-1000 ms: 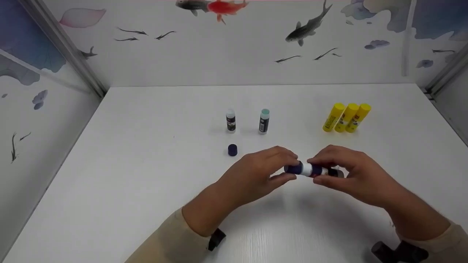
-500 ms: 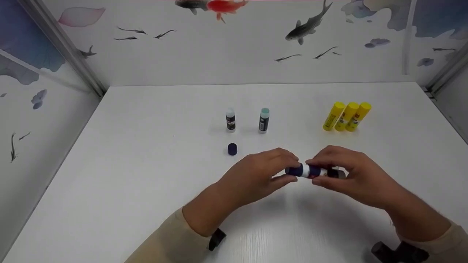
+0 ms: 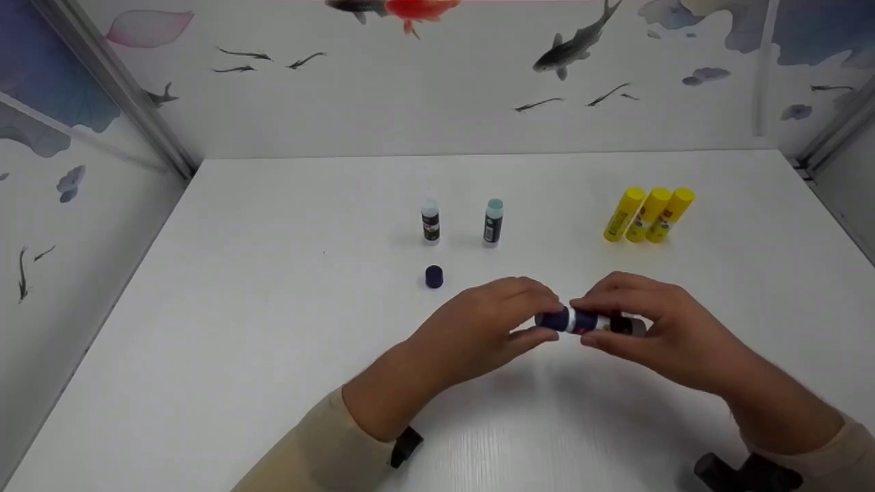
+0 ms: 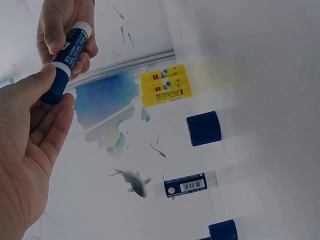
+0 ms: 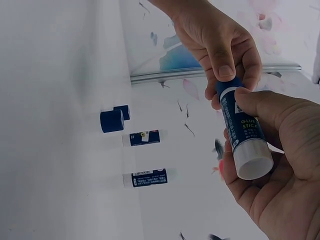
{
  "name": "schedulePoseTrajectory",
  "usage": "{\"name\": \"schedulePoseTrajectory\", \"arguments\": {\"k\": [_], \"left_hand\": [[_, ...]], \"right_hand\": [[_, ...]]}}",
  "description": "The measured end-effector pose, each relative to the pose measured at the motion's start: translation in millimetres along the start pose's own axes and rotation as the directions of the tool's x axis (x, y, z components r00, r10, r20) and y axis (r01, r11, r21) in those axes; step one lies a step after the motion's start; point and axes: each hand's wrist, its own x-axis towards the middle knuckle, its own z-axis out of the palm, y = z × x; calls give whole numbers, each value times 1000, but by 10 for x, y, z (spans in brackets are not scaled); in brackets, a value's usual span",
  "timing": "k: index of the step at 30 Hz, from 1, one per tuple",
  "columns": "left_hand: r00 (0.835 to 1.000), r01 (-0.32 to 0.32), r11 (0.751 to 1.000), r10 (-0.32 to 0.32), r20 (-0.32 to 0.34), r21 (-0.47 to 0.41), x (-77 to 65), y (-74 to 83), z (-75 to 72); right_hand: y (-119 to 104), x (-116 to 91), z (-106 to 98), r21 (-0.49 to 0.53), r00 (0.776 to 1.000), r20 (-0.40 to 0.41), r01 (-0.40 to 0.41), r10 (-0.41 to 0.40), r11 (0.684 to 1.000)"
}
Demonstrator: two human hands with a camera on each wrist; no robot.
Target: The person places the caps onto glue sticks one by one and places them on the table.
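left hand (image 3: 482,324) pinches the blue cap (image 3: 551,319) between thumb and fingers; right hand (image 3: 683,328) pinches the glue stick (image 5: 240,117) round its body, held roughly level over the near part of the table (image 3: 273,328). cap's at the stick's left end, thin white band (image 3: 572,320) showing past it. my worry: push off-axis and the cap could bind or seat crooked; press too hard and the smooth body may slip in the right-hand pinch. just past the hands, one loose cap (image 3: 434,277); a second loose cap (image 4: 204,128) is out of sight in the head view, so a low left hand could knock it. beyond, two standing sticks (image 3: 431,224) (image 3: 493,224) look uncapped, tippy if bumped. three yellow tubes (image 3: 623,214) (image 3: 648,214) (image 3: 670,216) off right, low risk.
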Motion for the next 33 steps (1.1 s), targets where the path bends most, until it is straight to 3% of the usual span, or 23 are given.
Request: {"name": "schedulePoseTrajectory", "arguments": {"k": [33], "left_hand": [[1000, -3, 1000, 4, 7, -26, -6, 7, 68]], "right_hand": [[-18, -12, 36, 27, 1000, 4, 9, -9, 1000]]}}
